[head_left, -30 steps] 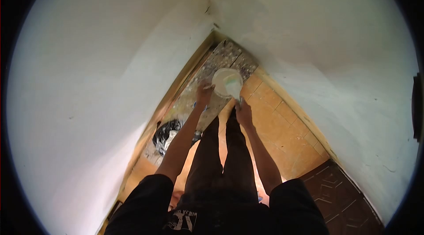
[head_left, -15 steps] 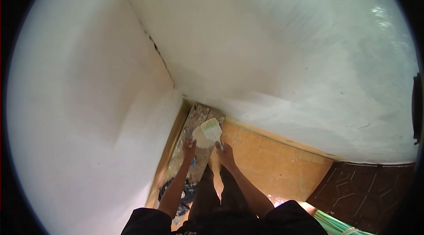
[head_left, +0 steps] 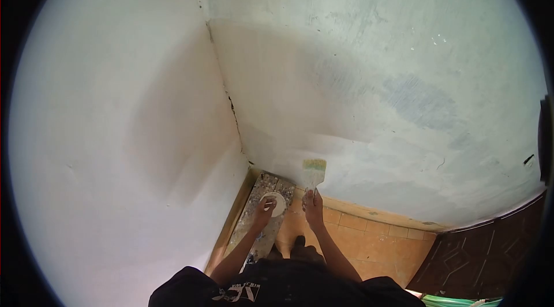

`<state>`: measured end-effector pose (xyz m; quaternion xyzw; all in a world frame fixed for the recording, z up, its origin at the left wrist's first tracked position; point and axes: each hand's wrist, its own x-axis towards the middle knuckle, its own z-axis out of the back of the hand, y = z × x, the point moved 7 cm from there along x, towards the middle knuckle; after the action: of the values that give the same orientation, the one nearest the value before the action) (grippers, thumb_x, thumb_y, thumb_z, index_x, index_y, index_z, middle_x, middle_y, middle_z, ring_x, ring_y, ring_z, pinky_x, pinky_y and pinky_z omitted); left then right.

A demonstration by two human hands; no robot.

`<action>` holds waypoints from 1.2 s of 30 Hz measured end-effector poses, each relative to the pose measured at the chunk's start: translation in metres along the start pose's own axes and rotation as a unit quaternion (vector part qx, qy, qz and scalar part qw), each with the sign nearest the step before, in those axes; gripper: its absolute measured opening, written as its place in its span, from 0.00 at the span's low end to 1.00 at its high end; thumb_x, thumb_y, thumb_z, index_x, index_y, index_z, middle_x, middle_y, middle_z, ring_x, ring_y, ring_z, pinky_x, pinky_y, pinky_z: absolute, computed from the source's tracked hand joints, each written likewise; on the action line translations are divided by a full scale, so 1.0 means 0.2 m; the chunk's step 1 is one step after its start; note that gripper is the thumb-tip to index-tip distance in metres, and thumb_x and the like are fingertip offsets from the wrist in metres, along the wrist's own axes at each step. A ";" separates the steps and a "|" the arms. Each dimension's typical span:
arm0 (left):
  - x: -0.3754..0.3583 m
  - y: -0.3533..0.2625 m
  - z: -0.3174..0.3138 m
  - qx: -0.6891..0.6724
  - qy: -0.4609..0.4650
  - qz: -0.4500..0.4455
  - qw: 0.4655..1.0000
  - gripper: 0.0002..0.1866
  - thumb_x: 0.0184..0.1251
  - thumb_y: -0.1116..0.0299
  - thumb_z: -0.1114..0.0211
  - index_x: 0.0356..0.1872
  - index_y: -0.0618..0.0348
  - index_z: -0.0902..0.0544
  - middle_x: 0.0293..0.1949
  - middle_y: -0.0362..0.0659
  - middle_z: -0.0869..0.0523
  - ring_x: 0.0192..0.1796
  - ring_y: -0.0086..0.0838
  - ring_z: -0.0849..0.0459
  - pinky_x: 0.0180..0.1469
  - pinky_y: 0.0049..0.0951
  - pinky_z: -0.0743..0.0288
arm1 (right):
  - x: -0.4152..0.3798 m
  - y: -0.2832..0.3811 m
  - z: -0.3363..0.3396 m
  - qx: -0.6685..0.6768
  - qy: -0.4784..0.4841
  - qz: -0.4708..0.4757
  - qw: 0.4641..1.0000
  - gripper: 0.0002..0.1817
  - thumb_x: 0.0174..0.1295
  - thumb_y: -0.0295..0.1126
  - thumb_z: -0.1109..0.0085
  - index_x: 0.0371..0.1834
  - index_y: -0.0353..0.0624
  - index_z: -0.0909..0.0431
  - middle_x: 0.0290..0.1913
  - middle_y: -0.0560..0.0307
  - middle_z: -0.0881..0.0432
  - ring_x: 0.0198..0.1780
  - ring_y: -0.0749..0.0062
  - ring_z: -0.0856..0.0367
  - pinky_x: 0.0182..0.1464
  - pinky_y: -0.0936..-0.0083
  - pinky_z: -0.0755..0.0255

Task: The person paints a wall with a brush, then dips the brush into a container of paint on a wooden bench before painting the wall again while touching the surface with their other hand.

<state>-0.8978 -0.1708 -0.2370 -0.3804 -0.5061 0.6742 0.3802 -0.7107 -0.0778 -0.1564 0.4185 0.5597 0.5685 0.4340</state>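
A wide paintbrush point(head_left: 313, 175) with pale, paint-coated bristles points up toward the wall. My right hand point(head_left: 313, 203) is closed around its handle. To the left, my left hand point(head_left: 265, 213) grips the near side of a round whitish paint container point(head_left: 279, 205); what it holds inside is too small to make out. The brush is apart from the container. Beneath the container runs a paint-spattered plank point(head_left: 268, 183), partly hidden by the hand and arm.
Two whitish walls meet at a cracked corner point(head_left: 231, 102); the right wall point(head_left: 421, 99) has grey, patchy areas. Orange floor tiles point(head_left: 352, 238) lie below. A dark patterned panel point(head_left: 479, 261) stands at the lower right, near green tube-like items point(head_left: 456, 300).
My view has lifted and turned. The brush has moved away from the container, to the right and up before the wall. Both hands keep their holds.
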 end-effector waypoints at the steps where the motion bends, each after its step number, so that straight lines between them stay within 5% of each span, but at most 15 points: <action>1: 0.01 -0.05 -0.01 -0.021 0.003 -0.010 1.000 0.16 0.70 0.62 0.37 0.53 0.60 0.21 0.46 0.45 0.15 0.47 0.31 0.15 0.51 0.32 0.23 | -0.02 0.05 -0.01 0.069 -0.008 -0.042 0.997 0.14 0.77 0.46 0.59 0.38 0.49 0.37 0.22 0.72 0.40 0.20 0.89 0.43 0.21 0.86 0.46; 8: -0.03 -0.40 0.00 -0.014 0.029 -0.044 0.998 0.13 0.71 0.66 0.38 0.53 0.59 0.21 0.46 0.44 0.15 0.47 0.29 0.16 0.51 0.32 0.23 | -0.07 0.09 0.00 0.069 -0.025 -0.006 0.997 0.14 0.77 0.46 0.58 0.38 0.49 0.36 0.23 0.71 0.39 0.21 0.89 0.42 0.21 0.87 0.46; 13: -0.03 -0.53 0.00 -0.054 0.055 -0.061 0.995 0.14 0.71 0.65 0.38 0.53 0.59 0.21 0.47 0.44 0.15 0.48 0.29 0.17 0.52 0.32 0.24 | 0.16 0.47 0.08 0.119 -0.054 0.033 0.991 0.16 0.76 0.48 0.56 0.42 0.47 0.31 0.21 0.72 0.38 0.19 0.89 0.42 0.20 0.87 0.47; 18: -0.04 -0.56 0.00 -0.041 0.049 -0.064 0.996 0.12 0.72 0.66 0.38 0.51 0.58 0.20 0.45 0.43 0.14 0.46 0.28 0.16 0.52 0.31 0.24 | 0.54 1.12 0.27 0.093 -0.121 0.206 0.966 0.20 0.76 0.50 0.58 0.28 0.52 0.36 0.19 0.75 0.42 0.18 0.91 0.46 0.19 0.87 0.51; 21: -0.07 -0.54 0.01 -0.044 0.053 -0.091 0.993 0.12 0.72 0.66 0.39 0.51 0.58 0.20 0.45 0.42 0.14 0.47 0.28 0.16 0.52 0.31 0.24 | 0.66 1.42 0.32 0.106 -0.131 0.222 0.960 0.21 0.76 0.51 0.59 0.28 0.50 0.36 0.19 0.75 0.42 0.18 0.91 0.46 0.19 0.86 0.51; 24: -0.10 -0.51 0.01 -0.031 0.049 -0.069 0.996 0.12 0.72 0.67 0.39 0.52 0.57 0.20 0.46 0.42 0.14 0.49 0.28 0.17 0.53 0.31 0.24 | 0.72 1.41 0.36 0.098 -0.130 0.219 0.962 0.21 0.76 0.51 0.59 0.29 0.51 0.36 0.18 0.74 0.42 0.17 0.90 0.46 0.18 0.86 0.50; 27: -0.13 -0.51 0.02 -0.035 0.063 -0.026 0.997 0.13 0.71 0.66 0.37 0.52 0.58 0.21 0.48 0.43 0.16 0.48 0.28 0.17 0.50 0.29 0.23 | 0.72 0.99 0.37 0.064 -0.187 0.156 0.968 0.20 0.76 0.52 0.59 0.28 0.52 0.35 0.16 0.74 0.44 0.15 0.90 0.47 0.16 0.85 0.49; 30: -0.11 -0.48 0.01 -0.048 0.054 -0.075 0.995 0.13 0.71 0.66 0.37 0.51 0.58 0.20 0.48 0.43 0.16 0.48 0.28 0.17 0.49 0.28 0.23 | 0.60 0.70 0.34 0.046 -0.188 0.121 0.974 0.21 0.76 0.52 0.60 0.26 0.53 0.37 0.16 0.76 0.45 0.14 0.91 0.48 0.15 0.86 0.53; 33: -0.11 -0.47 0.01 -0.027 0.055 -0.014 0.998 0.12 0.71 0.66 0.38 0.51 0.59 0.20 0.48 0.43 0.16 0.47 0.27 0.17 0.48 0.28 0.23 | 0.56 0.87 0.37 0.044 -0.188 0.162 0.968 0.21 0.76 0.51 0.60 0.26 0.53 0.37 0.16 0.76 0.45 0.15 0.91 0.48 0.15 0.87 0.53; 36: -0.08 -0.48 -0.01 -0.029 0.070 -0.059 0.995 0.13 0.71 0.66 0.38 0.51 0.61 0.20 0.49 0.44 0.16 0.48 0.27 0.17 0.48 0.28 0.23 | 0.58 1.39 0.40 0.065 -0.154 0.209 0.964 0.22 0.76 0.51 0.59 0.25 0.51 0.38 0.16 0.74 0.43 0.16 0.90 0.48 0.17 0.85 0.52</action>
<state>-0.8765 -0.1650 -0.1412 -0.4067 -0.5192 0.6074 0.4429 -0.6728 0.0558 0.1229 0.6358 0.4219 0.5376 0.3588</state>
